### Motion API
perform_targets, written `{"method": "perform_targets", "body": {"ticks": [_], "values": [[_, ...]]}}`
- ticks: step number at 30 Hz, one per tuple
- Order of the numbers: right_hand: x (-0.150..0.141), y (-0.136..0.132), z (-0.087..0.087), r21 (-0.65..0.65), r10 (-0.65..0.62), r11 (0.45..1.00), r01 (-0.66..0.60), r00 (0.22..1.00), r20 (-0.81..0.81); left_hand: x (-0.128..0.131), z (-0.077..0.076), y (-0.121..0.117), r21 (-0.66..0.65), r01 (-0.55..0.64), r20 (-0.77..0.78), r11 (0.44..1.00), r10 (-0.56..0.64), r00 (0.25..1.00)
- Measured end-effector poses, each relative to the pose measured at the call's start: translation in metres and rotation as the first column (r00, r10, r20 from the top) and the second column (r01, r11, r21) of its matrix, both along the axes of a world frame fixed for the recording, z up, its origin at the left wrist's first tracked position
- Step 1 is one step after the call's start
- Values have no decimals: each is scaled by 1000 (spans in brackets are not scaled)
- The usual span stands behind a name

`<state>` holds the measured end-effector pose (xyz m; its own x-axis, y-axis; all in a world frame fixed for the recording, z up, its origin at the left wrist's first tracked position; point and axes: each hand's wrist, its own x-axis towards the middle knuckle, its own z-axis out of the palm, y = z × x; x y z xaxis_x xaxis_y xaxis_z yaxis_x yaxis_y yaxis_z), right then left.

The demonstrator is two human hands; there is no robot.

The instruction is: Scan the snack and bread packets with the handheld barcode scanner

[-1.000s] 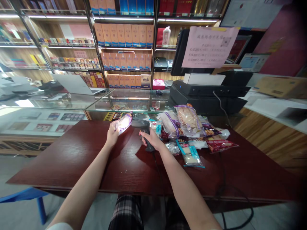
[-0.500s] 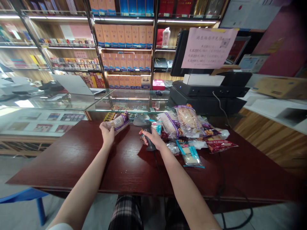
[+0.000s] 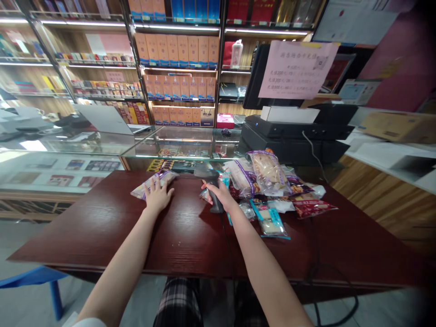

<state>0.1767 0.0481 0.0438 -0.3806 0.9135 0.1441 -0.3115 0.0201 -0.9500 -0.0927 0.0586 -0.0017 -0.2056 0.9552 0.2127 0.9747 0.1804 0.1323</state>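
Note:
My left hand (image 3: 157, 195) lies flat with its fingers apart on a clear plastic snack packet with purple trim (image 3: 153, 184), which rests on the dark red wooden table (image 3: 102, 231). My right hand (image 3: 220, 194) is wrapped round the handle of a black handheld barcode scanner (image 3: 206, 171), whose head points away from me. Just right of that hand is a heap of several wrapped food packets (image 3: 267, 181), with a bread-like packet on top. A black cable runs from the scanner's base towards me across the table.
A glass display counter (image 3: 184, 141) stands behind the table, with shelves of orange boxes (image 3: 175, 52) beyond it. A black till and printer (image 3: 293, 131) stand at the right under a pink paper notice (image 3: 296, 69). A laptop (image 3: 104, 119) sits at the back left.
My left hand has lowered the packet from its raised hold and now lies flat on it on the table. My right hand and the scanner have shifted only slightly.

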Motion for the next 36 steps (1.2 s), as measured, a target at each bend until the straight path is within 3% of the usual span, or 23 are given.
{"method": "perform_targets", "body": {"ticks": [4, 11, 14, 17, 22, 25, 27, 32, 36], "values": [[9, -1, 7, -27, -48, 998, 49, 999, 24, -14, 1, 0, -3, -229, 59, 974, 228, 972], [32, 4, 17, -7, -171, 985, 171, 985, 16, -20, 3, -3, 83, -225, 107, 971, 216, 971], [40, 7, 19, -1, -205, 979, 205, 979, -6, -8, 7, -7, 285, -122, 80, 951, 103, 991], [43, 8, 19, 11, -211, 977, 211, 978, 1, 15, 9, -9, 419, 78, 108, 905, -135, 985], [47, 10, 18, 12, -237, 972, 237, 971, 33, 61, -5, 9, 339, 304, 361, 890, -421, 832], [54, 11, 18, -11, -251, 968, 251, 968, 29, 86, -9, 26, 294, 380, 535, 877, -481, 694], [58, 13, 16, -23, -255, 967, 256, 967, 21, 102, -7, 32, 309, 412, 559, 857, -514, 651], [67, 17, 13, -36, -264, 964, 264, 964, -16, 141, -4, 26, 295, 378, 489, 878, -479, 729], [69, 17, 12, -45, -276, 961, 274, 960, -44, 152, -17, 22, 389, 325, 565, 862, -502, 655]]}}
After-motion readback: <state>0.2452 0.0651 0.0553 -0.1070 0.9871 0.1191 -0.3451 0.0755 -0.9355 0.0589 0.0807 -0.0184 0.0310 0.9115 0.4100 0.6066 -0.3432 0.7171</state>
